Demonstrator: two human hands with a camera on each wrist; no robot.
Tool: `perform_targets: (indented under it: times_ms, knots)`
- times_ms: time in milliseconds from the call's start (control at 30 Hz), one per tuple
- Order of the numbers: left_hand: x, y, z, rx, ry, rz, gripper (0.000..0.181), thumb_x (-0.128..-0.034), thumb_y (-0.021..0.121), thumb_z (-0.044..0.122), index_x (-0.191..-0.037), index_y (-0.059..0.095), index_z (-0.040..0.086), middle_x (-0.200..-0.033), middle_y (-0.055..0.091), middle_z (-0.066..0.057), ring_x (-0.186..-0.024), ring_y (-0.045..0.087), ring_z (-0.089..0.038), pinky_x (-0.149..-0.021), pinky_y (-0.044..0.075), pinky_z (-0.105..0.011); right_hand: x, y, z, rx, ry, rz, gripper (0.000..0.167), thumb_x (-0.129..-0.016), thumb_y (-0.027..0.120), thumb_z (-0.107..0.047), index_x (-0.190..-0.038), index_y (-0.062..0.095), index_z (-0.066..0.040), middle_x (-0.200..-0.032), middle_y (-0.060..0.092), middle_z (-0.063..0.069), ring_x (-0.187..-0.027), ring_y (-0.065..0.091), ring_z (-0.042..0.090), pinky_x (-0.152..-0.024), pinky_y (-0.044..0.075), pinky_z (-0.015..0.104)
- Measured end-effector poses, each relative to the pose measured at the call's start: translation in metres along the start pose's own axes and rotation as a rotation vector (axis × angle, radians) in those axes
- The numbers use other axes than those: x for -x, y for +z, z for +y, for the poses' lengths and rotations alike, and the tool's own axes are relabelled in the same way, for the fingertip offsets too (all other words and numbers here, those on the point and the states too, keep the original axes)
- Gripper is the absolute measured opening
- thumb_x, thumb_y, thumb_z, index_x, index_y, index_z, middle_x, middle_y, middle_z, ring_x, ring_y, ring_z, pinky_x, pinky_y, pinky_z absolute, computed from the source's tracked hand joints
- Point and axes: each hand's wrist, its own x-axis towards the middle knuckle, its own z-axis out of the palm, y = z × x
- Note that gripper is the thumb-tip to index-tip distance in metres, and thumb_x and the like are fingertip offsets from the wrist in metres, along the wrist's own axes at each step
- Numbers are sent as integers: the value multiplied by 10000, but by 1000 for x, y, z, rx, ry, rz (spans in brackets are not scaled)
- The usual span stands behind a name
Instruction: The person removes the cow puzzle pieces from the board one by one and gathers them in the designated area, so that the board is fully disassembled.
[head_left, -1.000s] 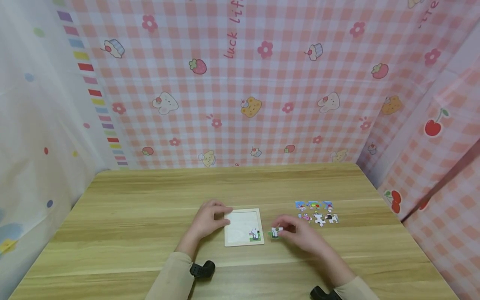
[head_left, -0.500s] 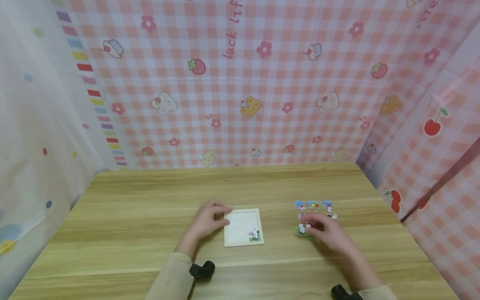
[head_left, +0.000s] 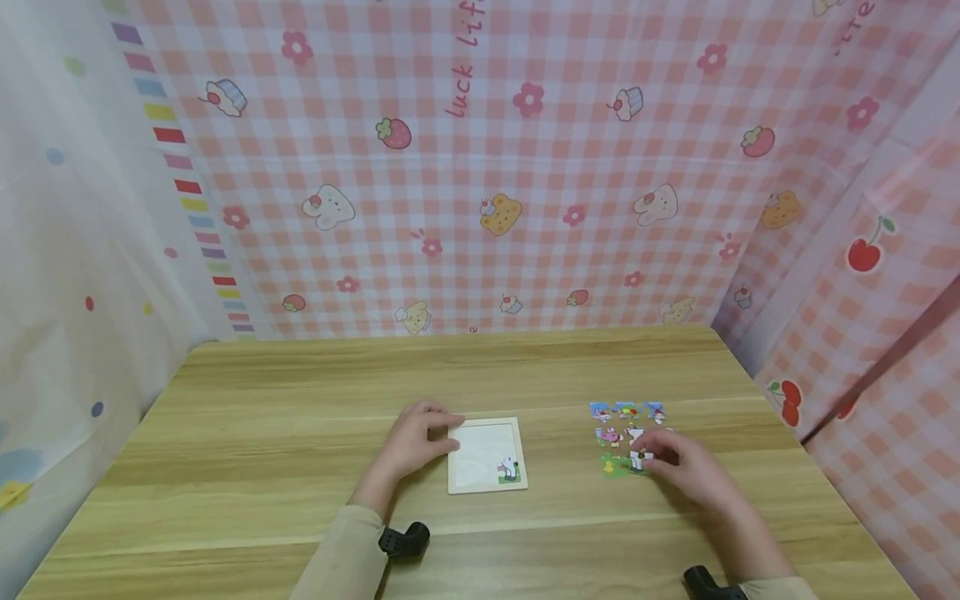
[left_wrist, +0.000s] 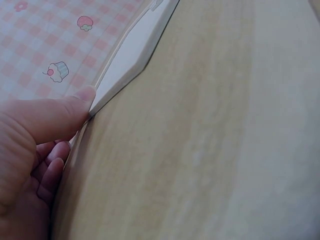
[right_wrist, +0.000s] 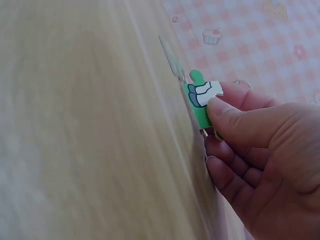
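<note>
A square, pale wooden puzzle tray (head_left: pixel 487 490) lies mid-table, with one jigsaw piece (head_left: pixel 509 469) in its lower right corner. My left hand (head_left: pixel 415 440) holds the tray's left side near the upper corner; in the left wrist view the thumb (left_wrist: pixel 65 112) presses on the rim. My right hand (head_left: pixel 690 468) pinches a green jigsaw piece (right_wrist: pixel 200 102) printed with white and grey legs between thumb and fingers. That piece is low over the table, right beside a green piece with a yellow figure (head_left: pixel 610 466). Whether it touches the tabletop I cannot tell.
Beyond the right hand lie loose pieces in rows: blue-topped ones (head_left: pixel 628 410) at the back, a pink one (head_left: pixel 609 436) and a white one (head_left: pixel 635 433) in front. The hand hides part of that group. A checked curtain (head_left: pixel 450 250) hangs behind the wooden table (head_left: pixel 300 375).
From beside the tray, my right hand has moved right to the loose pieces, still pinching the green piece. The yellow-figured piece has come into view. The left hand and tray stay put.
</note>
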Motion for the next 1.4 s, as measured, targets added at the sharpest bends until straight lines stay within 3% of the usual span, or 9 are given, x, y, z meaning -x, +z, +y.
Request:
perform_targets:
  times_ms: [300, 533, 1233, 1400]
  knots:
    - [-1, 1, -3, -14, 16, 2, 329, -821, 808, 140, -1146, 753, 130, -1144, 624, -59, -1083, 543, -257, -981, 437, -450, 4, -3, 0, 52, 11, 12, 191, -835, 720, 51, -1002, 706, -39, -899, 685, 51, -739, 532, -33, -618, 482, 209]
    - [0, 1, -1, -19, 16, 16, 314, -818, 811, 144, -1127, 760, 126, -1132, 628, -63, -1065, 547, -257, -962, 445, -457, 4, -4, -1, 75, 85, -7, 178, -855, 727, 11, -1006, 727, -82, -913, 658, 5, -724, 507, 0, -608, 466, 210]
    - [1, 1, -1, -11, 2, 3, 332, -819, 808, 134, -1147, 753, 127, -1155, 623, -78, -1102, 536, -275, -999, 431, -463, 5, -2, 4, 134, 54, 34, 204, -812, 760, 26, -953, 733, -118, -899, 612, -25, -752, 503, -1, -622, 475, 202]
    - [1, 1, -1, -23, 24, 7, 332, -821, 805, 136, -1148, 750, 117, -1160, 624, -86, -1098, 540, -279, -989, 437, -482, 6, -1, 5, 121, 49, 46, 190, -825, 744, 29, -955, 736, -109, -910, 633, -2, -755, 517, -13, -630, 490, 203]
